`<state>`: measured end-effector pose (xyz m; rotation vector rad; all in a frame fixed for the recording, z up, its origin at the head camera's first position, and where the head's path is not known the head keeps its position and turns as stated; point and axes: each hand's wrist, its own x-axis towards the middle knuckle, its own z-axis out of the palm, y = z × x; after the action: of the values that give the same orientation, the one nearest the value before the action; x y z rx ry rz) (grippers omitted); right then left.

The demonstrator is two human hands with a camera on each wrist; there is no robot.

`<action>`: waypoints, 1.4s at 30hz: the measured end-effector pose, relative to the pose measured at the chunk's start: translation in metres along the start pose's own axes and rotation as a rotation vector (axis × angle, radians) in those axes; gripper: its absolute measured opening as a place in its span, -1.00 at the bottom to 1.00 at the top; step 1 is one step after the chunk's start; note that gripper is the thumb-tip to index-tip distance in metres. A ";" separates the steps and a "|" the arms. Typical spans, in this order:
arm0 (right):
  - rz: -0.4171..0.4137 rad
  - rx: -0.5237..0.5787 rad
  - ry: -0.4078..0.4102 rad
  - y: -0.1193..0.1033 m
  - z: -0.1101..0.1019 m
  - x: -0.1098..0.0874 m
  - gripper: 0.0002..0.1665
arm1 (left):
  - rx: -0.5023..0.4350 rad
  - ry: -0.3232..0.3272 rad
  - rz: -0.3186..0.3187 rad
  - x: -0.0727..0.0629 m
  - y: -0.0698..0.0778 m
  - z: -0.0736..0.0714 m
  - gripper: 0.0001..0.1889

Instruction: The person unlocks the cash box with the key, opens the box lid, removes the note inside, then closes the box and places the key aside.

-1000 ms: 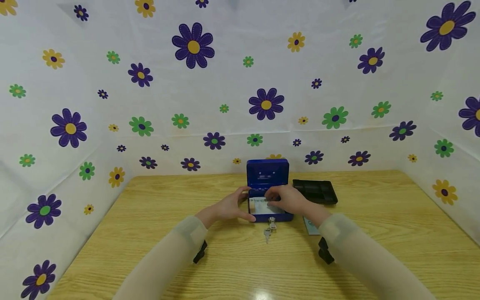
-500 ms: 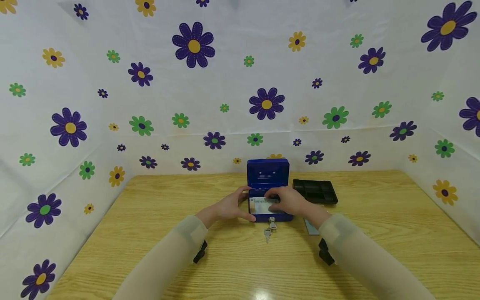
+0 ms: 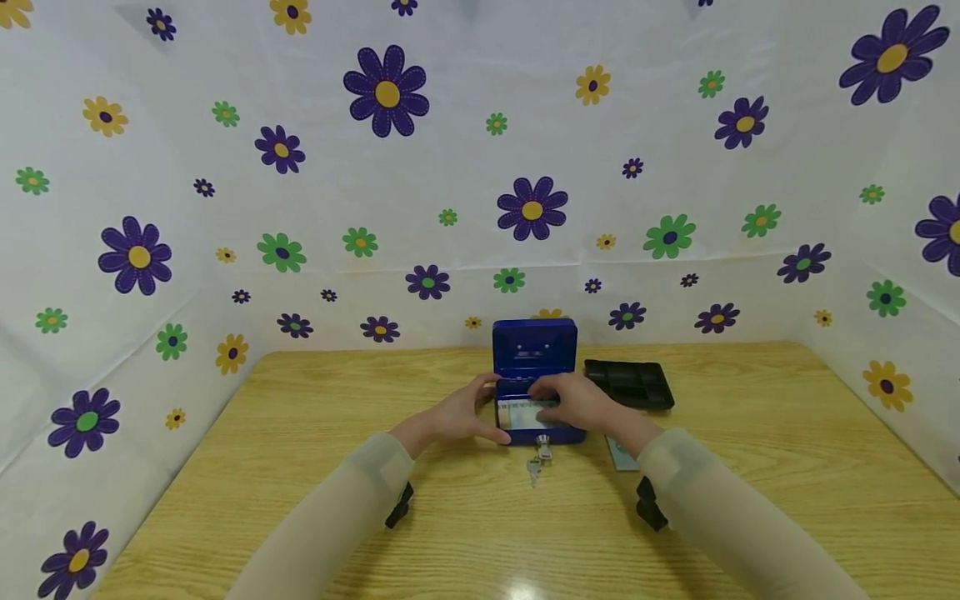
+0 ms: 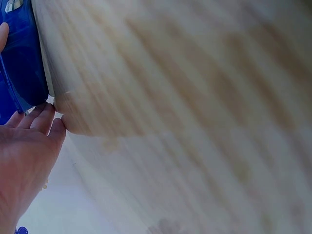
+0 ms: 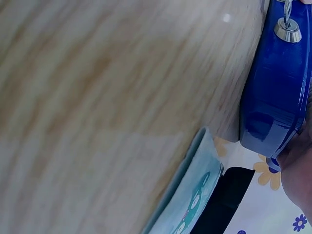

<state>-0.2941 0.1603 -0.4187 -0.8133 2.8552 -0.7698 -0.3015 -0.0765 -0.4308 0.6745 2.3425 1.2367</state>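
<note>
A blue cash box (image 3: 534, 350) stands with its lid up. My left hand (image 3: 461, 412) grips its left side, thumb at the front corner and fingers toward the back; in the left wrist view the fingertips meet the box's edge. Inside lie banknotes (image 3: 517, 415). My right hand (image 3: 581, 402) reaches in over the right side, with bent fingers and thumb at the notes; its fingertips are partly hidden. A key sits in the front lock (image 5: 287, 30), and a second key (image 3: 534, 471) hangs below it.
A black compartment tray (image 3: 633, 385) lies right of the box. A light-blue pouch-like item (image 5: 197, 190) with a green print lies beside it, partly under my right forearm. A flowered cloth wall (image 3: 420, 208) rises behind the table.
The banknotes have shifted slightly and now lie flatter and nearer the box's front. Both hands stay almost in place, the left at the box and the right inside it.
</note>
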 end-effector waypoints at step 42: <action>-0.021 0.131 0.085 0.000 -0.002 -0.002 -0.87 | -0.020 -0.006 -0.013 0.001 -0.001 0.000 0.02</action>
<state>-0.2928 0.1624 -0.4174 -0.8123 2.8361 -1.0060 -0.3021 -0.0766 -0.4322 0.6541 2.3231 1.2493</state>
